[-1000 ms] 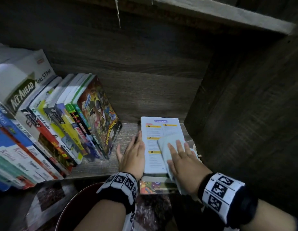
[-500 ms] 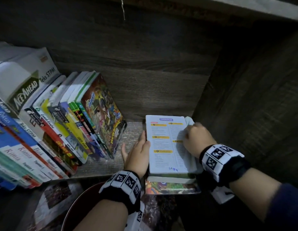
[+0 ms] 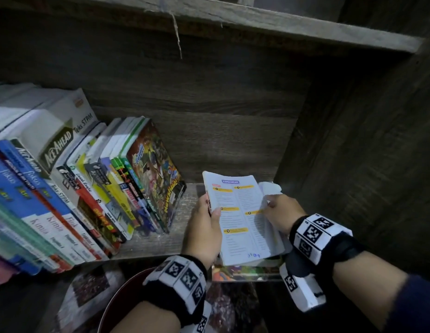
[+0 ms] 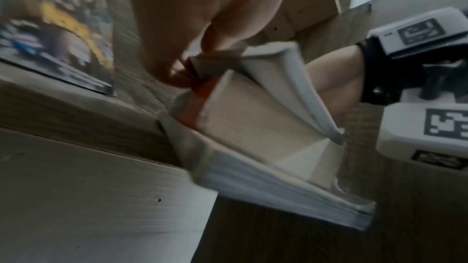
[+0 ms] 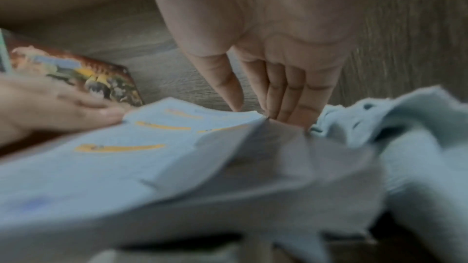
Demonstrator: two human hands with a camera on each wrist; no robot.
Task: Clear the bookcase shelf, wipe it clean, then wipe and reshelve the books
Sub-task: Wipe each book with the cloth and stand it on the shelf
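A white book (image 3: 240, 219) lies flat at the right end of the shelf (image 3: 161, 241), showing a contents page with yellow bars. My left hand (image 3: 204, 224) grips its left edge, thumb on the page and fingers underneath. The right hand (image 3: 278, 212) pinches the book's right edge, thumb and fingertips (image 5: 278, 107) at the lifted pages. A pale blue cloth (image 3: 271, 188) lies bunched beside and under that hand, as the right wrist view shows the cloth (image 5: 418, 147). In the left wrist view the book (image 4: 253, 127) has its top pages raised.
A leaning row of books (image 3: 89, 188) fills the shelf's left, ending in a colourful comic (image 3: 156, 169). Another book (image 3: 245, 271) lies under the white one. The bookcase side wall (image 3: 353, 164) stands close on the right. A dark red round container (image 3: 122, 296) sits below.
The right hand left off pressing the cloth flat on the page and went to the book's right edge. My left hand moved from the bare shelf onto the book's left edge.
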